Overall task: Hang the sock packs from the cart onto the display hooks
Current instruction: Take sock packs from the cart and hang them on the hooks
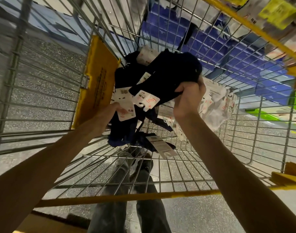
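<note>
Thin grey steel wire forms the cart (43, 105), a grid of square and long cells with a yellow plastic rim, and a flat yellow panel (96, 81) printed with dark text hangs on its wall just left of the left grip.

The right grip (189, 96) is clenched around a dark navy sock pack (170, 76), soft knit fabric bunched under the curled fingers. Its white card header, marked in red, hangs off the low end toward the left grip. The left grip (108, 115) pinches the white card of a second sock pack (126, 113), thumb on top of the card and fingers underneath; dark fabric trails below it. The two packs overlap between the grips.

More stock lies in the cart. A heap of white sock packs (216, 105) in crinkled pale wrapping sits just right of the right grip, and a dark pack with a long white label (160, 145) lies on the wire bottom below both grips.

Both bare forearms reach in over the near rim, angled inward toward each other.

Under the wire shows a speckled grey terrazzo floor (43, 68) and the person's grey jeans (120, 174). Beyond the cart, blue boxes (227, 47) stand in rows.
</note>
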A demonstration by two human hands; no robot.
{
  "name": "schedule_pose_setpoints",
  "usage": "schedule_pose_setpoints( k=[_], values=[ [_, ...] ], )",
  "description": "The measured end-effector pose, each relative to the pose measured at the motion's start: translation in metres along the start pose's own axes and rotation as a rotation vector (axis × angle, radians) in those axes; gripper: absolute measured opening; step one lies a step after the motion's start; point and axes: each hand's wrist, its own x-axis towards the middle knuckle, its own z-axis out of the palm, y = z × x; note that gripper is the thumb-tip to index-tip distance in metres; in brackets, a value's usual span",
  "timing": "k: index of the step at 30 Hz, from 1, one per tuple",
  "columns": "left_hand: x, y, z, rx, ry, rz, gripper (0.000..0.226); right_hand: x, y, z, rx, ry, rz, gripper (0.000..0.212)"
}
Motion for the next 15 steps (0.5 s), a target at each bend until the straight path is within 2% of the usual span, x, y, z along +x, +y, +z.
schedule_pose_setpoints(
  k=[1, 3, 5, 6, 8, 10, 12, 15],
  values=[
    [-0.001, 0.002, -0.001, -0.002, -0.067, -0.005, 0.02, -0.005, -0.003, 0.004, -0.024, -0.035, -0.1, 0.033],
    [-0.002, 0.006, -0.002, -0.031, -0.18, -0.071, 0.055, -0.02, -0.002, 0.011, -0.143, -0.161, -0.332, 0.036],
    [-0.003, 0.009, -0.003, -0.161, -0.268, -0.127, 0.077, -0.038, 0.011, 0.012, -0.374, -0.37, -0.495, 0.026],
    [-0.002, 0.011, -0.006, -0.273, -0.278, -0.147, 0.079, -0.046, 0.022, 0.008, -0.53, -0.531, -0.567, 0.021],
    [0.009, 0.01, -0.011, -0.433, -0.271, -0.159, 0.069, -0.057, 0.05, -0.011, -0.813, -0.897, -0.779, 0.011],
    [0.005, 0.018, -0.013, -0.475, -0.368, -0.092, 0.053, -0.055, 0.072, -0.031, -0.929, -1.137, -1.065, 0.01],
    [0.0, 0.024, -0.011, -0.46, -0.461, -0.012, 0.036, -0.051, 0.076, -0.039, -0.973, -1.248, -1.231, 0.017],
    [-0.004, 0.028, -0.004, -0.429, -0.528, -0.008, 0.026, -0.046, 0.071, -0.046, -1.009, -1.221, -1.244, 0.014]
  ],
)
